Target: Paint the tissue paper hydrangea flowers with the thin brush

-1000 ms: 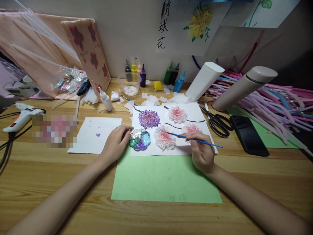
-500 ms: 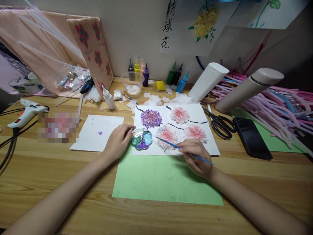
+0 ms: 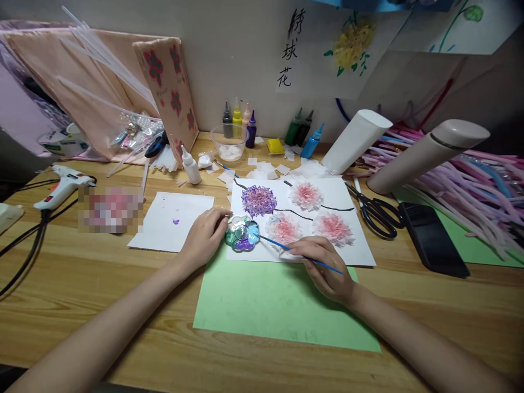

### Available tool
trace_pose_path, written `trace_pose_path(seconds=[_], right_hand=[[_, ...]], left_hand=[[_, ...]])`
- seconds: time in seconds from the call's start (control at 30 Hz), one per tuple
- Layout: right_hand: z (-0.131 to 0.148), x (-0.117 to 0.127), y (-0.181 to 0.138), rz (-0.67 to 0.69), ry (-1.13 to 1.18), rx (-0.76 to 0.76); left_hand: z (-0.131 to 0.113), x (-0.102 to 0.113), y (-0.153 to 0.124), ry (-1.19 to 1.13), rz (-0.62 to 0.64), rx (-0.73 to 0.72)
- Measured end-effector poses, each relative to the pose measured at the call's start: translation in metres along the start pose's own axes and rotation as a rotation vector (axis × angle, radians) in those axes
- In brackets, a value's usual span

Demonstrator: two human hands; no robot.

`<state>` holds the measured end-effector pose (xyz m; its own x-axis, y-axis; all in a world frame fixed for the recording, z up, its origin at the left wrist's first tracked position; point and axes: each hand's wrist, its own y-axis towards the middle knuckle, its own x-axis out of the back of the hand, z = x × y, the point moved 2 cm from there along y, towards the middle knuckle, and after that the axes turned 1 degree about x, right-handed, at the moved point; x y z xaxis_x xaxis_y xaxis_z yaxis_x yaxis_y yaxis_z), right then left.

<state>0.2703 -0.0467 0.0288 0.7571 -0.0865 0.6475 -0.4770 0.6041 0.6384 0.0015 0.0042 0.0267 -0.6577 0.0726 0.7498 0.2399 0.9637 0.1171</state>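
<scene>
My right hand (image 3: 325, 267) pinches a thin blue paintbrush (image 3: 278, 243) midway along its handle. The bristles reach the light-blue paint at the right side of a flower-shaped paint palette (image 3: 242, 233), which also holds green, purple and white paint. My left hand (image 3: 204, 232) grips the palette's left edge with curled fingers. Under the palette's right part lies a white sheet (image 3: 362, 254) with black stem lines. On it sit a purple paper flower (image 3: 259, 200) and three pink-and-white ones; the lower-left paper flower (image 3: 283, 228) bears faint blue marks beside the brush.
Green paper (image 3: 282, 305) lies under the white sheet. Black scissors (image 3: 379, 215), a phone (image 3: 432, 237) and a tilted bottle (image 3: 429, 155) stand or lie right. Paint bottles (image 3: 251, 131) and a clear bowl (image 3: 229, 150) are behind; a glue gun (image 3: 61, 185) is left.
The brush tip has moved left from the lower-left pink flower to the light-blue paint in the palette. My left hand stays at the palette; the whole view has shifted slightly.
</scene>
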Motion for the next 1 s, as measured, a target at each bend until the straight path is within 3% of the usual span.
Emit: trace_pose_path(seconds=[0.17,0.4,0.53,0.7,0.87,1.0], right_hand=[[-0.008,0.004,-0.005,-0.205,-0.005,-0.113],[-0.028,0.006,-0.007,-0.493,0.051,-0.226],[-0.028,0.004,-0.004,-0.495,0.031,-0.179],[-0.021,0.001,0.005,-0.431,-0.063,-0.069],[-0.020,-0.002,0.022,-0.394,-0.109,-0.015],[-0.023,-0.007,0.029,-0.390,-0.121,0.033]], left_hand=[[-0.004,0.002,-0.002,-0.027,0.027,-0.020],[-0.010,0.004,-0.007,0.028,0.043,-0.222],[-0.017,0.003,-0.015,0.070,0.027,-0.379],[-0.031,-0.012,-0.032,0.233,-0.084,-0.649],[-0.047,-0.026,-0.032,0.391,-0.240,-0.707],[-0.058,-0.035,-0.030,0.524,-0.179,-0.822]])
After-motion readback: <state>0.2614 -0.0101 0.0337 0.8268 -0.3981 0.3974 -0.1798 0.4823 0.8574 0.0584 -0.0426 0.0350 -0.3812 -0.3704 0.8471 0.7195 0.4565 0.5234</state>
